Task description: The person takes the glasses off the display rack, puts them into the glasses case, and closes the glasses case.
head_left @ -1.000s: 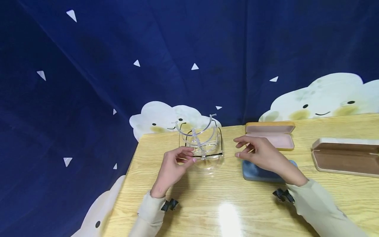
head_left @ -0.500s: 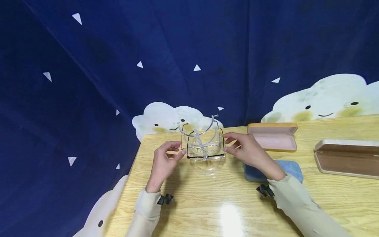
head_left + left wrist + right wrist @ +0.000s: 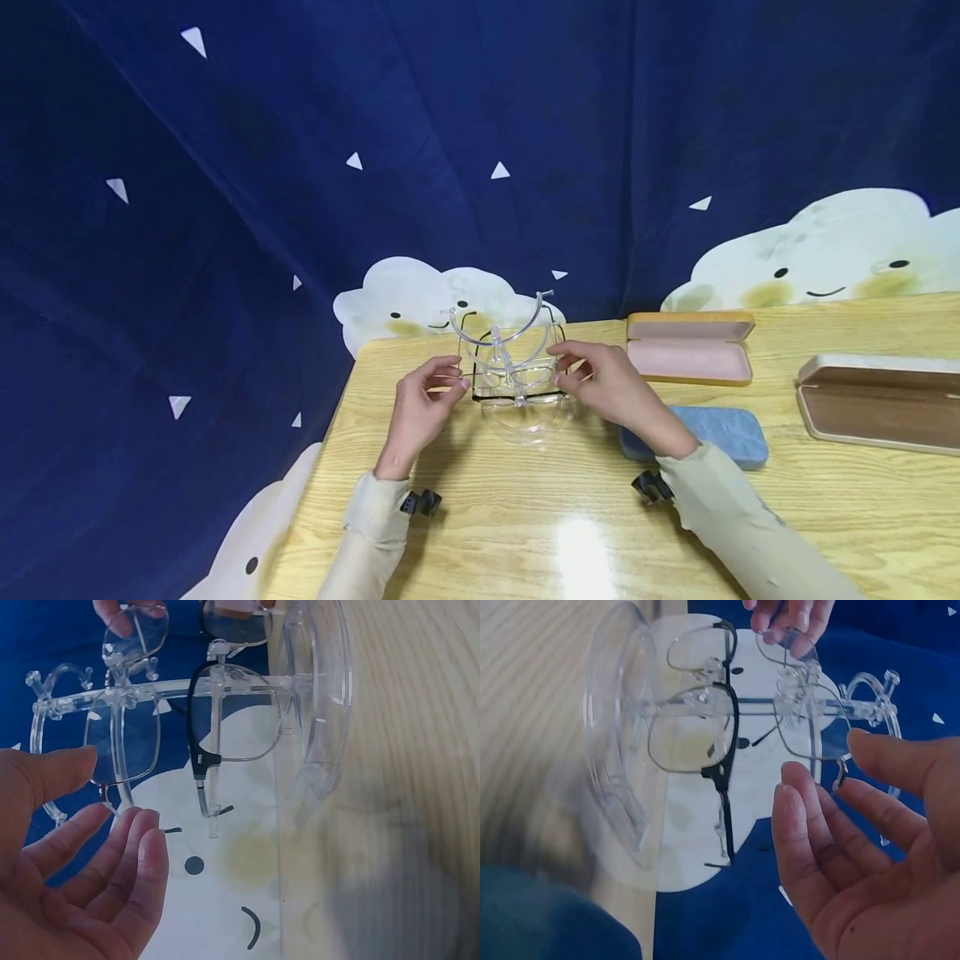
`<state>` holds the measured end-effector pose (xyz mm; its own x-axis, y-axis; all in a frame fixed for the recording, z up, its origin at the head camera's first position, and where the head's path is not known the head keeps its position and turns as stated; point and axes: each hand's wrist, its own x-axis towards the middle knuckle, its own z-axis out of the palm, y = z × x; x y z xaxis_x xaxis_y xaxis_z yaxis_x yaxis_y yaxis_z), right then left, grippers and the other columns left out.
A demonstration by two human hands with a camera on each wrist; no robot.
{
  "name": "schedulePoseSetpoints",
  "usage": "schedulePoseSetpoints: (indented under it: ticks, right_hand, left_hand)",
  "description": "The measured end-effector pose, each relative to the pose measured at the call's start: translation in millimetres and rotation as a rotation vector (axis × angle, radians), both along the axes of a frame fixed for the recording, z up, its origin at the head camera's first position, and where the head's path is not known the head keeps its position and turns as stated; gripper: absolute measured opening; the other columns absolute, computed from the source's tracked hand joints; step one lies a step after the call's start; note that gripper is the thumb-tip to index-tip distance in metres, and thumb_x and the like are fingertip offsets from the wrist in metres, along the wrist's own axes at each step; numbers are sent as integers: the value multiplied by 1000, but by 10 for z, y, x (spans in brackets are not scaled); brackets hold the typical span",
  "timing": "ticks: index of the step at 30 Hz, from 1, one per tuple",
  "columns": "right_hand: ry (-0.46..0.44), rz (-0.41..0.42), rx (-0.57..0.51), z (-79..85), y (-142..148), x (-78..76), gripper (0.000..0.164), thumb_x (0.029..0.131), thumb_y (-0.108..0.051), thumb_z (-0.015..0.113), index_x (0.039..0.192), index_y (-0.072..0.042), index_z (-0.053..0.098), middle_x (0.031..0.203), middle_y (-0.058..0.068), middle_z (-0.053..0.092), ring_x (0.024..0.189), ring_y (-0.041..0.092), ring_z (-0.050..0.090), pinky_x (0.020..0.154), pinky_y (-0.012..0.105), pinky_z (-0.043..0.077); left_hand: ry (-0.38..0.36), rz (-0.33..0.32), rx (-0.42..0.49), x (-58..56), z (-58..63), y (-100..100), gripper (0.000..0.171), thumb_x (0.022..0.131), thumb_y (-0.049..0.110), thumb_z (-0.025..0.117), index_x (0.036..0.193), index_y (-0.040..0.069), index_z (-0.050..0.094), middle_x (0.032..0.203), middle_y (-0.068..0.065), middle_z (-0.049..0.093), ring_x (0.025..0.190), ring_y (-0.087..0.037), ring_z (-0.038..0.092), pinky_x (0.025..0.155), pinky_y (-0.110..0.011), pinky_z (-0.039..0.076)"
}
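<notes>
Glasses with thin rims (image 3: pixel 142 740) look seated on the clear stand (image 3: pixel 176 688), above the racked dark-browed pair (image 3: pixel 196 742). My left hand (image 3: pixel 422 407) and right hand (image 3: pixel 606 382), nearly closed, pinch opposite ends; release is outstanding. Blue case (image 3: pixel 726 432) lies on the worktop (image 3: pixel 517 508) to my right.

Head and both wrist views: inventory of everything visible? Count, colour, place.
Display stand: one, clear, on table
Thin-framed glasses: one, clear lenses, on stand, above black pair
Black-browed glasses: one, black, lower on stand
Orange case: one, open, pink inside, right of stand
Blue case: one, closed, in front of orange case
Cream case: one, open, brown inside, far right
Table: one, light wood, underneath
Backdrop: navy, white clouds and triangles, behind
Wrist devices: two, black, at wrists
Sleeves: two, beige, on forearms
Left hand, right hand: one each, at thin-framed glasses' ends
</notes>
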<state>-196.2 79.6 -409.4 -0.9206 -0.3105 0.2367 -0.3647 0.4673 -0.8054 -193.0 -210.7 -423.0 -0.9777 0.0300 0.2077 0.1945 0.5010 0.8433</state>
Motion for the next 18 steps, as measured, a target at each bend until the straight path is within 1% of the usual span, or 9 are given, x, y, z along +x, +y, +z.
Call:
schedulePoseSetpoints:
  ticks: [4, 7, 11, 18]
  right_hand:
    - [-5, 1, -10, -27, -53, 19, 30, 94, -3, 69, 123, -1, 73, 98, 10, 79, 78, 12, 72, 67, 22, 55]
    - [1, -13, -15, -41, -77, 28, 27, 94, -3, 70, 120, -1, 74, 98, 10, 80, 79, 13, 73, 67, 22, 55]
    - [7, -35, -10, -42, -94, 29, 25, 94, -6, 73, 119, -1, 75, 99, 9, 81, 79, 13, 73, 67, 22, 55]
    - [6, -36, -17, -47, -90, 15, 24, 95, -7, 73, 118, -1, 76, 104, 11, 81, 80, 15, 74, 70, 25, 56]
  left_hand:
    - [3, -20, -13, -3, -30, 6, 26, 93, 10, 78, 118, 12, 76, 109, -14, 79, 98, -26, 75, 81, -29, 63]
    - [3, -26, -30, -5, -46, 20, 21, 94, 10, 77, 115, 9, 77, 106, -11, 80, 95, -23, 75, 77, -24, 61]
    - [11, -31, -38, -9, -55, 34, 19, 95, 11, 76, 114, 5, 77, 104, -9, 80, 93, -21, 75, 77, -23, 60]
    - [26, -27, -42, -12, -53, 35, 15, 96, 10, 75, 110, 6, 79, 103, -9, 81, 90, -20, 76, 75, -22, 59]
